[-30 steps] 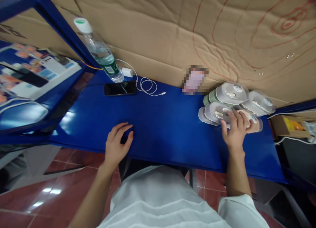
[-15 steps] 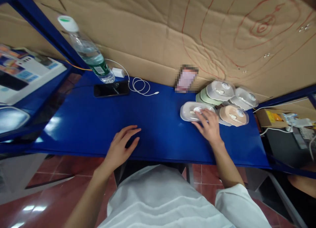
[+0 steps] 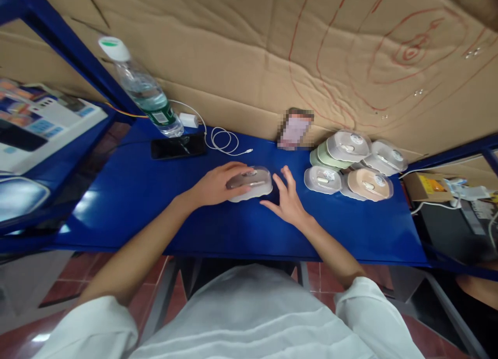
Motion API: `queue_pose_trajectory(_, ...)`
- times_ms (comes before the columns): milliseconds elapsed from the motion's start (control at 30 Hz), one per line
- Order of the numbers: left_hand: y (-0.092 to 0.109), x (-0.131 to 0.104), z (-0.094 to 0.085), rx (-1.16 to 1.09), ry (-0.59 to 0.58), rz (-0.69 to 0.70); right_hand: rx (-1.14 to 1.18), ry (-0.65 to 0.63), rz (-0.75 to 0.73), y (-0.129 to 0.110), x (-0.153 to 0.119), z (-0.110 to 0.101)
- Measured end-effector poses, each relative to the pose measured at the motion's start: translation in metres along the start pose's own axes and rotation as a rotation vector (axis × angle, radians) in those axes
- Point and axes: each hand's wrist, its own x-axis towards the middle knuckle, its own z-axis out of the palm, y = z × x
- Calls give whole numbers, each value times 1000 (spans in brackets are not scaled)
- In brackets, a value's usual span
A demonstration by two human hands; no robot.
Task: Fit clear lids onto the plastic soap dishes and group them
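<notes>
A small lidded container (image 3: 257, 181) with a clear top and a greyish, wavy-edged body rests on the blue table in front of me. My left hand (image 3: 218, 184) grips its left end, thumb along the near side and fingers over the far side. To its right, my right hand (image 3: 288, 201) is open with spread fingers, just apart from the container. More such containers stand further right: a grey one (image 3: 322, 179), a peach one (image 3: 370, 183), another grey one (image 3: 385, 157) behind, and a grey one (image 3: 347, 146) on top of green ones (image 3: 329, 156).
A water bottle (image 3: 150, 97) and a black phone (image 3: 178, 146) are at the back left, beside a white charger (image 3: 189, 121) with a coiled cable (image 3: 225, 141). A blurred-out phone-like object (image 3: 295, 129) leans on the cardboard wall (image 3: 225, 53). Blue frame posts border both sides.
The container that was under my right hand now sits further left in my left hand. My right hand has moved left and come off it, uncovering a grey container at the right.
</notes>
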Motion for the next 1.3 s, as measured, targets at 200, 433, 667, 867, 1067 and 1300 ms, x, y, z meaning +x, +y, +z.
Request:
queue_pose_trajectory(200, -13, 0, -9, -64, 163, -84, -14, -210, -156, 1, 2, -1)
queue_pose_trajectory(433, -46, -7, -20, 305, 356, -146, 13, -232, -211, -2, 0, -3)
queue_pose_trajectory(667, -45, 0, -10, 400, 323, -82, -59, -245, -263, -6, -2, -2)
queue_pose_trajectory(867, 7, -3, 19, 268, 24, 254, 12, -178, -210, 7, 9, 5)
queue_pose_trajectory(1067, 1, 1, 32, 205, 52, 186, -49, -26, -149, 10, 10, 12)
queue_pose_trajectory(1300, -9, 1, 6, 307, 348, 119, -142, -46, -138, 2, 1, 10)
